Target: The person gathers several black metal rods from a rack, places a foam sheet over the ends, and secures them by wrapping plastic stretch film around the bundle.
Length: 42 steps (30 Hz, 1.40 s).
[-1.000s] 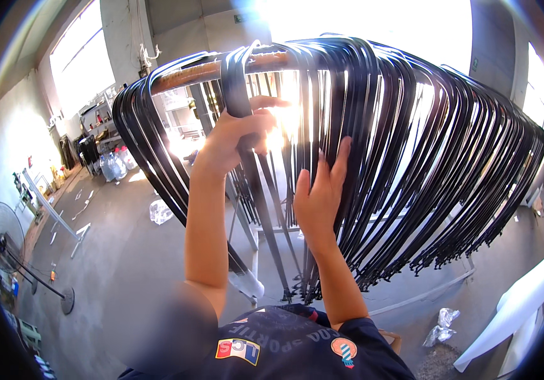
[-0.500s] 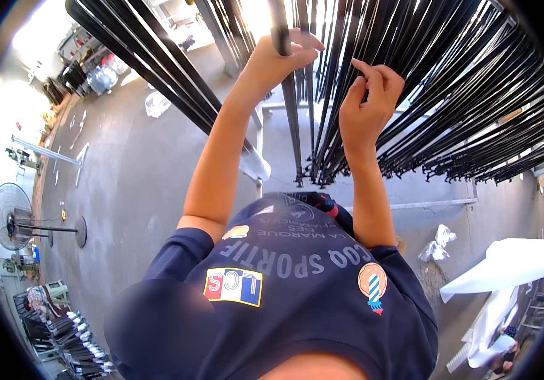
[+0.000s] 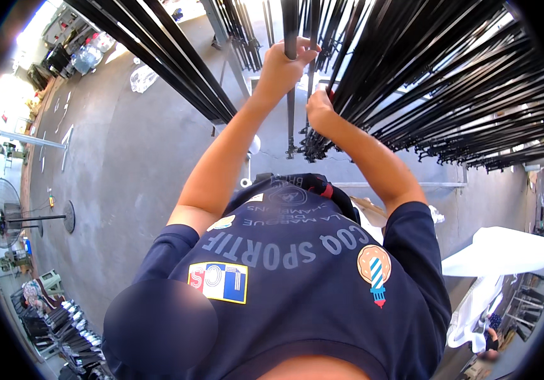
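Black metal rods [image 3: 449, 95] hang in a dense bundle from above, ends pointing at the grey floor [image 3: 126, 158]. Left of the bundle, a pedestal fan [image 3: 6, 218] stands well apart. Left hand [image 3: 279, 63] is closed around one rod [image 3: 290, 38] at the bundle's edge; its long axis runs vertical. Right hand [image 3: 319, 107], just beside, pinches rod ends, grip partly hidden. Rod looks stiff, smooth, probably light; best gripped mid-shaft.
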{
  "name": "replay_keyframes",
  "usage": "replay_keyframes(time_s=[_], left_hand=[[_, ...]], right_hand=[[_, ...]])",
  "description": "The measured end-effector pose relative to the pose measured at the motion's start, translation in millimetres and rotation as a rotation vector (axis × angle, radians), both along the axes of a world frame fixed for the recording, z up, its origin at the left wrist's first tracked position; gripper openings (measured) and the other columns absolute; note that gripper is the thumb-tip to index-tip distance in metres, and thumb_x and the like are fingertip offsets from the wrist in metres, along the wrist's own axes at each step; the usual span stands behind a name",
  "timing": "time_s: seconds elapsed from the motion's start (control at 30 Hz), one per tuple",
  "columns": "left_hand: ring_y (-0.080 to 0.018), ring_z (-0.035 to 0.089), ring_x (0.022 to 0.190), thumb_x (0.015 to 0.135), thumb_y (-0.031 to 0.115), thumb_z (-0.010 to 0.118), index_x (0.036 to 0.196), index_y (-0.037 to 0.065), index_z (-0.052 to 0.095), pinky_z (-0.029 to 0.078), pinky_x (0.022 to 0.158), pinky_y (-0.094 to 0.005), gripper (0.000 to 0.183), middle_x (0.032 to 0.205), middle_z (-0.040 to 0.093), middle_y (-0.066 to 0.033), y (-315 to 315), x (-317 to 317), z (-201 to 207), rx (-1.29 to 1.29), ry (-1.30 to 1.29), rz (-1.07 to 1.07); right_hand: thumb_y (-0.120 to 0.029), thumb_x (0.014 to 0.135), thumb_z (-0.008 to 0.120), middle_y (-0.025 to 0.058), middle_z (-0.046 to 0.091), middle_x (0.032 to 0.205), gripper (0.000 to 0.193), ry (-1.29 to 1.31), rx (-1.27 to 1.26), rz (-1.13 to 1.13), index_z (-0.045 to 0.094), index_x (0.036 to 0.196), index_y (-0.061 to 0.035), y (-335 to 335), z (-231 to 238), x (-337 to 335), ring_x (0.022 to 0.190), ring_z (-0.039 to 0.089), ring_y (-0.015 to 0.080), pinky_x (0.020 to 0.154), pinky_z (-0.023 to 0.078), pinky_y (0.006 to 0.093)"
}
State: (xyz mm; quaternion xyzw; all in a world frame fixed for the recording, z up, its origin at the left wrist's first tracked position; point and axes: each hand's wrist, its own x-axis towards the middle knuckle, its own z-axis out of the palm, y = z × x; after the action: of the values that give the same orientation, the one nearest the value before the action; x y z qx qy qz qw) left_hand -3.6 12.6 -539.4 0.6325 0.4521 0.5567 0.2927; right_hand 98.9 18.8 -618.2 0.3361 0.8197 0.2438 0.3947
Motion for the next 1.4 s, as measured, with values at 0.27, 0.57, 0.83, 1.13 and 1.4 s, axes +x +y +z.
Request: replay_keyframes(time_s=[0.27, 0.57, 0.83, 1.13, 1.4], left_hand=[[-0.0062, 0.047, 0.053, 0.084, 0.013, 0.054, 0.085, 0.007, 0.061, 0.039, 0.05, -0.0202, 0.009, 0.071, 0.058, -0.0005, 37.4, -58.8, 5.6, -0.006, 0.081, 0.098], [-0.0077, 0.047, 0.056, 0.084, 0.015, 0.055, 0.077, 0.005, 0.054, 0.036, 0.054, -0.021, 0.012, 0.063, 0.05, 0.001, 4.4, -96.3, 1.1, -0.141, -0.297, -0.066], [-0.0018, 0.032, 0.05, 0.086, 0.018, 0.051, 0.075, 0.007, 0.057, 0.023, 0.045, -0.018, 0.017, 0.059, 0.041, 0.0064, -17.8, -74.0, 14.4, -0.333, -0.229, -0.221], [-0.0192, 0.052, 0.101, 0.087, 0.027, 0.049, 0.118, 0.0, 0.048, 0.037, 0.09, -0.0319, 0.041, 0.109, 0.056, -0.0122, -15.6, -45.5, 34.9, -0.015, -0.221, -0.403], [-0.019, 0.049, 0.105, 0.084, 0.023, 0.053, 0.117, 0.003, 0.051, 0.04, 0.088, -0.0332, 0.038, 0.117, 0.052, -0.0139, 18.5, -13.8, 100.2, -0.016, -0.172, -0.762]], right_hand=[[-0.015, 0.067, 0.055, 0.0043, 0.059, 0.06, 0.01, 0.284, 0.12, 0.278, 0.062, 0.06, -0.0129, -8.9, 6.5, 59.8, 0.061, 0.056, 0.018, 0.06, 0.037, 0.035], [-0.044, 0.069, 0.063, 0.0226, 0.05, 0.109, 0.087, 1.267, 0.036, -0.299, 0.028, 0.125, 0.0122, 4.2, -11.9, 35.2, 0.102, 0.05, 0.0276, 0.079, 0.039, 0.0423], [-0.008, 0.088, 0.042, 0.0058, 0.049, 0.091, 0.045, 2.737, -0.253, -0.033, 0.026, 0.129, -0.0027, 15.5, 74.4, 7.7, 0.072, 0.045, 0.0086, 0.066, 0.039, 0.0217], [-0.01, 0.088, 0.043, 0.0023, 0.045, 0.071, 0.072, 2.465, -0.314, -0.039, -0.011, 0.136, -0.0148, 20.7, 95.9, 8.6, 0.053, 0.041, 0.0071, 0.046, 0.036, 0.0195], [0.0, 0.085, 0.042, 0.023, 0.04, 0.123, 0.08, 2.09, -0.194, 0.069, -0.021, 0.133, -0.0124, 2.4, 114.9, 29.9, 0.107, 0.05, 0.0311, 0.088, 0.042, 0.0376]])
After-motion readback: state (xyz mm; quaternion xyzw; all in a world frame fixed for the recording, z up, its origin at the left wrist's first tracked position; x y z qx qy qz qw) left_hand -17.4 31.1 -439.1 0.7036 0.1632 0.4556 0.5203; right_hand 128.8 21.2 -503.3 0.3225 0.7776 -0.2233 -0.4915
